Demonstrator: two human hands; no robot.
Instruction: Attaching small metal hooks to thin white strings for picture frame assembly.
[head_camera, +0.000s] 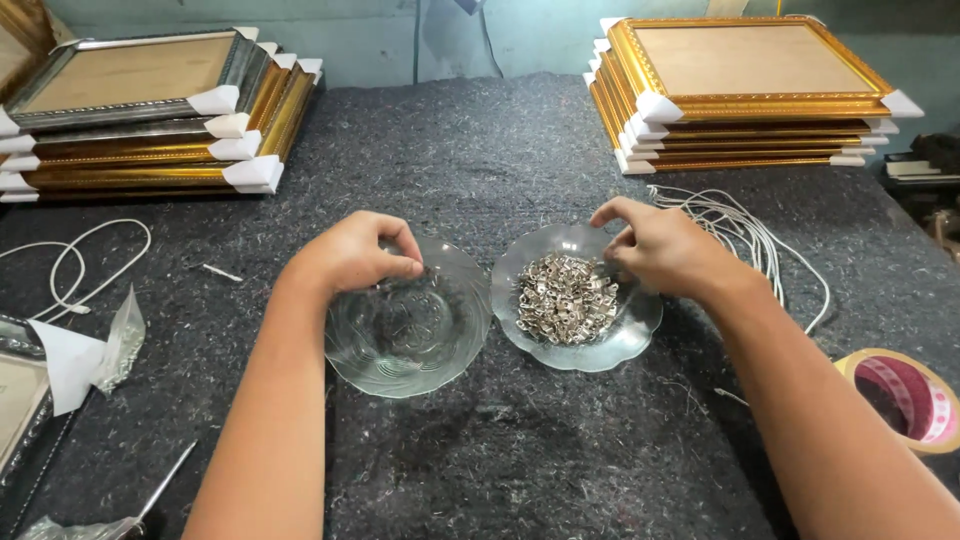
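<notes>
1. Centrally, two clear glass dishes sit side by side, nearly touching, on a dark grey felt-covered table (500, 130).
2. The left hand (352, 252) rests on the far rim of the empty glass dish (408, 330); its fingers are curled together, thumb meeting fingertips at the rim, though whether anything small is pinched there cannot be told.
3. The right hand (660, 250) hovers over the far side of the second glass dish (578, 300), fingers bent down and drawn close above the heap of small silver metal clips (562, 298) that fills its middle. Whether a clip is held cannot be told.
4. Far left stands a stack of picture frames (150, 110), a silver one on top of gold ones, each with white protective corner pieces.
5. Far right stands a stack of gold frames (745, 90), also with white corner caps.
6. White cords (745, 235) lie bunched just beyond the right wrist; another white cord (75, 265) loops at the left.
7. A roll of tape (905, 398) with a pink-and-white inner face lies at the right edge.
</notes>
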